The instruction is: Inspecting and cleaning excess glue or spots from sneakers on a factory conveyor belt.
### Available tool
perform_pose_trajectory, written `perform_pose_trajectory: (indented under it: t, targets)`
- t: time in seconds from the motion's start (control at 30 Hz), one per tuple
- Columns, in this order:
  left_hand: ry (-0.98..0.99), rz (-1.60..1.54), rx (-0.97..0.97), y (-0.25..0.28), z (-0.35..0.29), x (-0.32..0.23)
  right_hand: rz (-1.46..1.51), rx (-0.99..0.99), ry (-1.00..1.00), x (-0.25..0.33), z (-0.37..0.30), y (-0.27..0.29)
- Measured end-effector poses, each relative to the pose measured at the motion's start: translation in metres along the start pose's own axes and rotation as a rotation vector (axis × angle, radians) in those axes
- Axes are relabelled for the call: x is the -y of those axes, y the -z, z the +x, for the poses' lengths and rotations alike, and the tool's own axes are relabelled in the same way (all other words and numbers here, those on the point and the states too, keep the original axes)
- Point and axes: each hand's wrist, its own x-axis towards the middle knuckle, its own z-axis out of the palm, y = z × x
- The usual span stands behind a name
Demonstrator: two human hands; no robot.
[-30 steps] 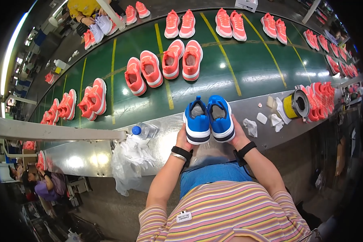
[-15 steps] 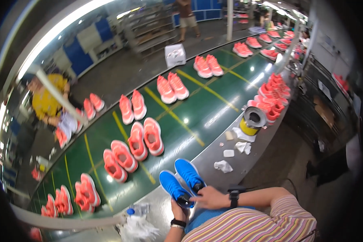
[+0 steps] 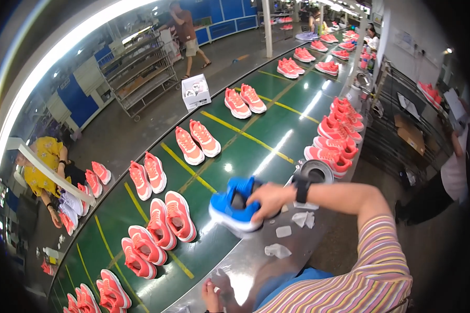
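A pair of blue sneakers (image 3: 228, 209) with white soles is in my right hand (image 3: 270, 199), smeared by motion over the near edge of the green conveyor belt (image 3: 256, 141). The fingers of that hand are closed on the heel ends, and one shoe partly hides the other. Down at the bottom, my left hand (image 3: 212, 295) is over the metal ledge (image 3: 303, 245) with its fingers apart and nothing in them. To the left of the blue shoes, two pairs of coral sneakers (image 3: 179, 215) stand on the belt.
More coral sneakers (image 3: 198, 142) line the belt. Others crowd the ledge (image 3: 333, 136) beside a round metal-rimmed can (image 3: 317, 171). Crumpled white paper (image 3: 278, 251) lies nearby. A person in yellow (image 3: 44, 164) works across the belt; another person (image 3: 185, 31) walks behind.
The blue sneakers have gone from both hands above the ledge to my right hand alone, up and over the belt. My left hand has let go and moved lower. The view has shifted.
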Motion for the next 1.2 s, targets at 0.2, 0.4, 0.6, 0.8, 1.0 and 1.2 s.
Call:
perform_pose_trajectory:
  t: [0.2, 0.4, 0.6, 0.8, 1.0, 1.2]
  targets:
    - [-0.370, 0.599, -0.145, -0.043, 0.051, -0.069, -0.447, -0.335, -0.152, -0.215, 0.028, 0.106]
    - [-0.467, 1.245, -0.282, -0.063, 0.120, -0.157, -0.323, -0.136, -0.696, -0.367, 0.066, 0.097]
    - [0.143, 1.678, -0.207, -0.047, 0.197, -0.172, -0.116, -0.476, -0.162, -0.279, 0.049, 0.135]
    - [0.193, 1.638, 0.015, -0.016, 0.216, -0.184, 0.470, -0.803, 0.651, -0.063, 0.004, 0.145]
    - [-0.183, 1.608, 0.039, -0.018, 0.148, -0.187, 0.946, -0.469, 1.069, 0.077, -0.051, 0.113]
    - [-0.546, 1.390, 0.077, 0.001, -0.004, -0.123, 1.083, -0.557, 1.023, 0.165, -0.081, 0.056]
